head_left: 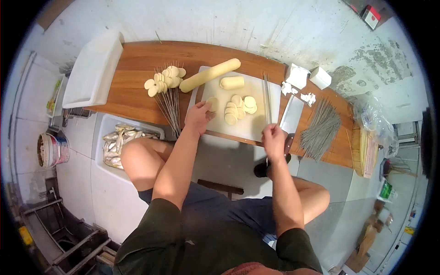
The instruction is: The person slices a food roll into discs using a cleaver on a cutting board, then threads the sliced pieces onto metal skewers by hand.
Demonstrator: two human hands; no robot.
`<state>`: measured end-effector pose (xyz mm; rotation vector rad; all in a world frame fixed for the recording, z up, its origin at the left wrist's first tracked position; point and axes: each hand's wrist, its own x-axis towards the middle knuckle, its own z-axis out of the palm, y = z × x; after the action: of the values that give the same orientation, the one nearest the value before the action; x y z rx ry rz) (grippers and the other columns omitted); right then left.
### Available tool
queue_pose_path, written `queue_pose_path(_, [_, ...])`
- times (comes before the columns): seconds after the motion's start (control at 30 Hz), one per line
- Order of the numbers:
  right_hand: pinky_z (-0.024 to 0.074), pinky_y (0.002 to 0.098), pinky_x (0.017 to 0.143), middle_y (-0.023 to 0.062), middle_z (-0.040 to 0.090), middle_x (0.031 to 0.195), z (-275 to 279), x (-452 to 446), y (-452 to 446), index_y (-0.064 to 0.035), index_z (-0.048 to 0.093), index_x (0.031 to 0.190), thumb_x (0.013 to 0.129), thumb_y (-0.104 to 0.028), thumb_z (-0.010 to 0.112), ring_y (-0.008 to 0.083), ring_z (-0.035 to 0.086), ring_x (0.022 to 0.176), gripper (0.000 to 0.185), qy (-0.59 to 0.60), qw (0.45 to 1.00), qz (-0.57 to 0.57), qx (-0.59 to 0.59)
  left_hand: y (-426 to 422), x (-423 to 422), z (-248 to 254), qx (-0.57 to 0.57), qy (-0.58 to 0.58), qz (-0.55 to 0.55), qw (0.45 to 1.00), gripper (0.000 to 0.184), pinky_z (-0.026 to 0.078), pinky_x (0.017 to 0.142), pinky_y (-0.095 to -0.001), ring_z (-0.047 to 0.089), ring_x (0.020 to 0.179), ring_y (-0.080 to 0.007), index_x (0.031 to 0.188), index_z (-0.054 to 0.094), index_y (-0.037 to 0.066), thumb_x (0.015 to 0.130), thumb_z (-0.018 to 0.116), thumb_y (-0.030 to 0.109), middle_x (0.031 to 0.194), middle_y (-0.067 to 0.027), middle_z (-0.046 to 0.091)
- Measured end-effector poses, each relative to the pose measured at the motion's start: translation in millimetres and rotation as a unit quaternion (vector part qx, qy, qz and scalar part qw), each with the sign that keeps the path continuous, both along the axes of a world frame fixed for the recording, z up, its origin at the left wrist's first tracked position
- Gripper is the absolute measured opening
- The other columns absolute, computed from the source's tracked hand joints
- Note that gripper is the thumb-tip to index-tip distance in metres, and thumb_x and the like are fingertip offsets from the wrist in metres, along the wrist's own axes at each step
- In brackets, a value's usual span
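Note:
My left hand (198,117) pinches a round pale yellow slice (212,104) over the left part of a white cutting board (252,128). In my right hand (274,140) are thin metal skewers (267,98), pointing away from me over the board's right side. Between the hands lie several cut slices (231,112) and, behind them, a short yellow piece (232,83). A long yellow roll (211,74) rests across the board's back left corner. Further left, skewers with slices on their ends (165,81) lie fanned out. A cleaver (291,114) is just right of my right hand.
Loose skewers (322,128) are piled on the wooden table (137,64) at the right, near crumpled tissues (308,98) and white boxes (297,76). A white bin (94,68) stands at the left end. Below is a tub of fish (121,142).

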<state>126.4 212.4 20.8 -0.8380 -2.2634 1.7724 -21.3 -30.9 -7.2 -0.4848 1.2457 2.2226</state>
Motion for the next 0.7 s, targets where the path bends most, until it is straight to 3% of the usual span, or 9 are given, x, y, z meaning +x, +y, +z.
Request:
queue_pose_path(0.1, [0.0367,0.0208,0.049,-0.0004,0.054,0.071,24.6,39.3,-45.0,-0.0066,0.049,0.093,0.095,-0.014,0.051,0.0062,0.045,0.056,0.008,0.044,0.984,0.036,-0.170,9.2,20.1,28.2,0.065,-0.009,0.020,0.998,0.026,0.055,0.079,-0.0322,0.064,0.085,-0.0194,0.112,0.056,0.000,0.093,0.060,0.017,0.101,-0.0082,0.063])
queue_pose_path(0.2, [0.0367,0.0203,0.049,0.0004,0.054,0.072,27.4,76.0,-68.0,-0.0061,0.048,0.094,0.096,-0.011,0.051,0.0064,0.046,0.056,0.006,0.046,0.967,0.090,-0.233,17.6,35.9,48.2,0.095,0.011,0.013,0.995,0.028,0.054,0.084,-0.0343,0.063,0.095,-0.0231,0.114,0.053,-0.002,0.095,0.055,0.018,0.107,-0.0114,0.062])
queue_pose_path(0.3, [0.0374,0.0203,0.048,0.0029,0.057,0.073,19.9,100.9,-77.1,-0.0055,0.047,0.091,0.097,-0.010,0.049,0.0076,0.046,0.053,0.008,0.045,0.964,0.099,-0.242,24.2,57.3,60.9,0.119,0.042,0.010,0.992,0.032,0.053,0.087,-0.0344,0.062,0.101,-0.0260,0.116,0.050,-0.008,0.097,0.049,0.018,0.113,-0.0152,0.059])
queue_pose_path(0.53, [0.0383,0.0203,0.049,0.0016,0.056,0.072,17.6,132.2,-75.6,-0.0048,0.046,0.093,0.096,-0.009,0.049,0.0066,0.045,0.054,0.006,0.039,0.972,0.074,-0.221,28.8,87.3,74.9,0.114,0.085,0.044,0.989,0.032,0.051,0.088,-0.0350,0.061,0.101,-0.0234,0.117,0.050,-0.005,0.096,0.051,0.018,0.111,-0.0130,0.061])
queue_pose_path(0.7, [0.0391,0.0200,0.049,0.0022,0.058,0.074,19.8,138.4,-69.5,-0.0016,0.050,0.103,0.094,-0.007,0.052,0.0061,0.047,0.055,0.011,0.040,0.971,0.076,-0.223,32.6,86.8,84.0,0.143,0.084,0.040,0.985,0.030,0.051,0.089,-0.0354,0.062,0.101,-0.0228,0.116,0.052,-0.004,0.095,0.052,0.018,0.110,-0.0124,0.062])
